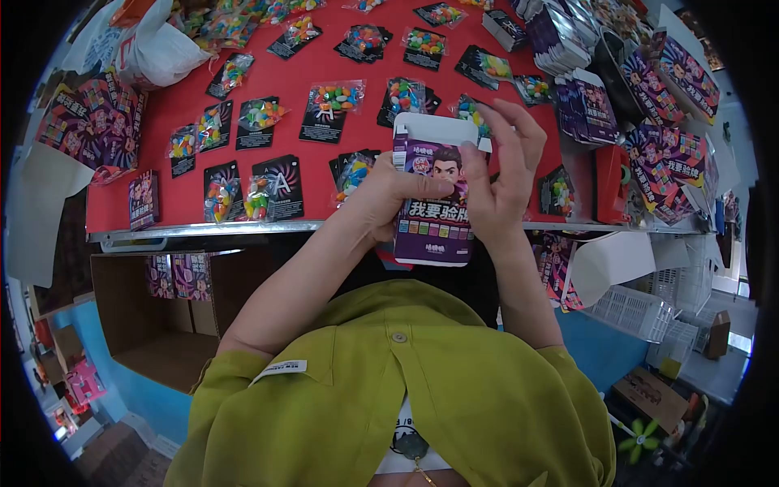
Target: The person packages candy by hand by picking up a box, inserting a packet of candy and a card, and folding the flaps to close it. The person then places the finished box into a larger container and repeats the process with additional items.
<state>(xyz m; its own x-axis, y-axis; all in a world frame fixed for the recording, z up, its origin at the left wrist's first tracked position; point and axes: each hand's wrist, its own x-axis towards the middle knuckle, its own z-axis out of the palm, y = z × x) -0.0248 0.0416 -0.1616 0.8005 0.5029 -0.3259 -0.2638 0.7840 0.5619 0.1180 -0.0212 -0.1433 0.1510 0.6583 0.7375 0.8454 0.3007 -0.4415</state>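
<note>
A purple cardboard box (pixel 434 243) with a cartoon figure and large white Chinese characters is upright in front of my chest. Its white top flap stands raised. My left hand (pixel 388 193) is closed around the box's left side, the thumb across its front. My right hand (pixel 505 183) is at the upper right edge, thumb against the box and the other fingers stretched up and apart. Beyond the hands, clear bags of colourful candy (pixel 406 96) lie on black cards across the red table (pixel 284 77). Whatever is inside the box is hidden.
Flat purple packaging (pixel 96 122) is piled at the left, beside a white plastic bag (pixel 158 53). Stacked purple boxes (pixel 586 109) stand at the right. An open brown carton (pixel 154 337) is below the table's metal edge, and white plastic baskets (pixel 633 312) are at the lower right.
</note>
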